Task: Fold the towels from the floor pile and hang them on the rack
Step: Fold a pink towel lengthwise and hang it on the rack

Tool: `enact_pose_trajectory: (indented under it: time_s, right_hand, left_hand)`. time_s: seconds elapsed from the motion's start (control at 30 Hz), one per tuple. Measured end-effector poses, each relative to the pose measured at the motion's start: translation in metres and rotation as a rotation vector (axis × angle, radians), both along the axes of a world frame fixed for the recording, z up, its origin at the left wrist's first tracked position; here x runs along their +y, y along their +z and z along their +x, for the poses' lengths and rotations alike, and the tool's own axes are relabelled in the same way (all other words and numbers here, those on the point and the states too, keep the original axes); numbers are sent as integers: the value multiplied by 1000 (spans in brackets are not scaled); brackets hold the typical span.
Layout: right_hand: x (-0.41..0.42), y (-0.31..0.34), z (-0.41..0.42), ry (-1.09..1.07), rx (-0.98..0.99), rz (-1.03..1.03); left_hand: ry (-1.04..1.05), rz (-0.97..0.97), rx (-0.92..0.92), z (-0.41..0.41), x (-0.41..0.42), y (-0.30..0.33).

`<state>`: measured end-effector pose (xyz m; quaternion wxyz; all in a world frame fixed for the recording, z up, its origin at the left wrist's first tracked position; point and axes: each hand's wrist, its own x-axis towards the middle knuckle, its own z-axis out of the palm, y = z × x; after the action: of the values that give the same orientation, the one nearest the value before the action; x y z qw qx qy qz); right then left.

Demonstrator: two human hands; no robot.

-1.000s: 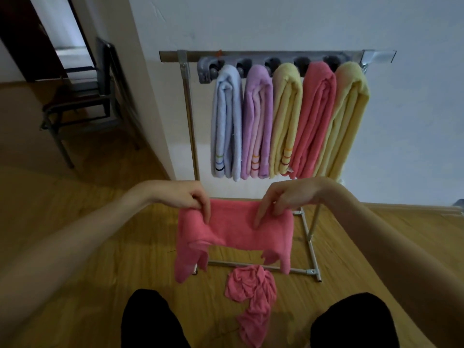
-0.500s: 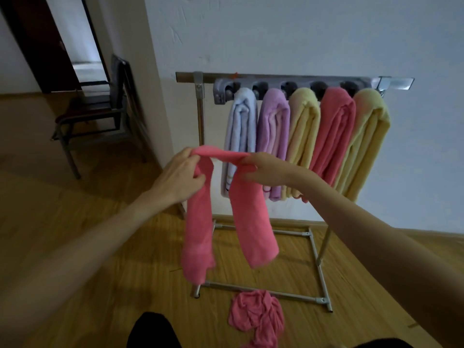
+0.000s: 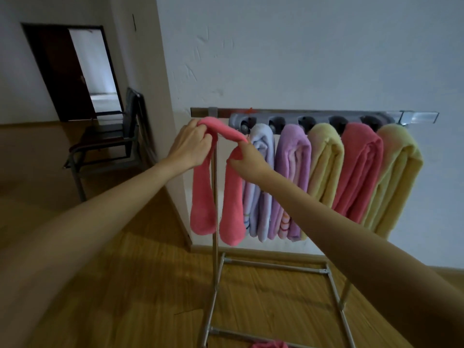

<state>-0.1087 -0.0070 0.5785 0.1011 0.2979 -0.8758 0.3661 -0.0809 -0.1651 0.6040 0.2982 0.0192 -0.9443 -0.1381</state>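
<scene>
left hand [image 3: 191,144], right hand [image 3: 247,159] grip pink towel [image 3: 221,187] | folded — ends hang down

place: home room | cues: wood floor [image 3: 130,285], doorway [image 3: 93,71], chair [image 3: 110,141], towel rack [image 3: 313,116] (5 hung)
</scene>
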Motion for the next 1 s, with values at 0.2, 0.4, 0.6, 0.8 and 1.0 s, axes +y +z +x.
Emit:
enact_pose_trajectory:
  time_s: [0.2,0.4,0.6,0.8,1.0]
  right_hand:
    - [-21,6,-14,-91,-20,-57]
    - [-31,3,-20,-162,-83,-62]
    - [-37,-21,-35,-143,-111,-62]
    - [-28,-58,-51,-87,-108,-43]
    - [-12,-82,-60,-53,-6,-40]
  left_hand:
    - [61,-104,-57,-32,-9,17]
    - [63,-164,-100,-51,-8,16]
    - [45,-194,-64,-59,-2,13]
    - [-55,-276,-33,-58,1,-13]
    - [-156,-357,0,-58,-3,-29]
